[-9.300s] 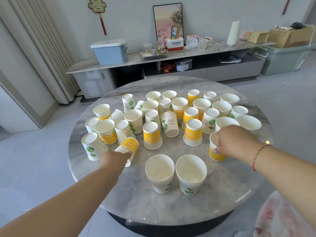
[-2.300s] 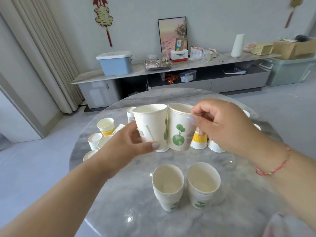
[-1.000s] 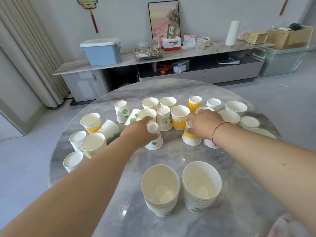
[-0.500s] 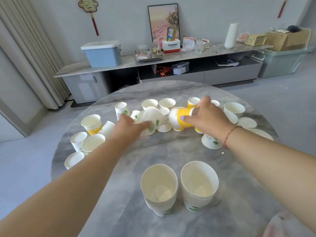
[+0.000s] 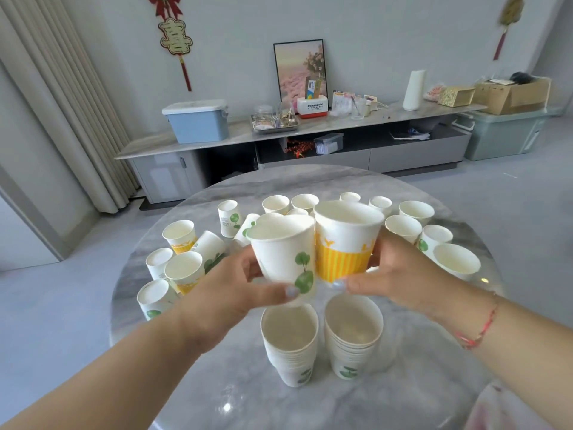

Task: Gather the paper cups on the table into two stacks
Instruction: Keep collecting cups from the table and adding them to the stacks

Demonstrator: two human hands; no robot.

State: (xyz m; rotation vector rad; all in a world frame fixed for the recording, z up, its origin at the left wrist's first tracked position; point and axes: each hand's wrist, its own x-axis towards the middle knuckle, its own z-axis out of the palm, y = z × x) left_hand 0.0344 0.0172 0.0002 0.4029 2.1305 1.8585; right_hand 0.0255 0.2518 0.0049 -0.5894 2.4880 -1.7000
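White paper cup with green leaf print [image 5: 283,252] is held upright in the left hand [image 5: 229,293], fingers curled round it; yellow-striped paper cup [image 5: 345,243] touches it, gripped by the right hand [image 5: 400,282]. Both hang above two nested cup stacks [image 5: 322,342] on the round grey marble desk [image 5: 418,383]; loose cups [image 5: 186,259] stand behind

Left hand [image 5: 231,294] and right hand [image 5: 400,282] raised side by side, fingers [image 5: 376,251] curled gripping.

Bare marble table [image 5: 412,395] lay open around the two stacks [image 5: 322,346]; loose cups [image 5: 183,262] crowded the left, far and right edges.
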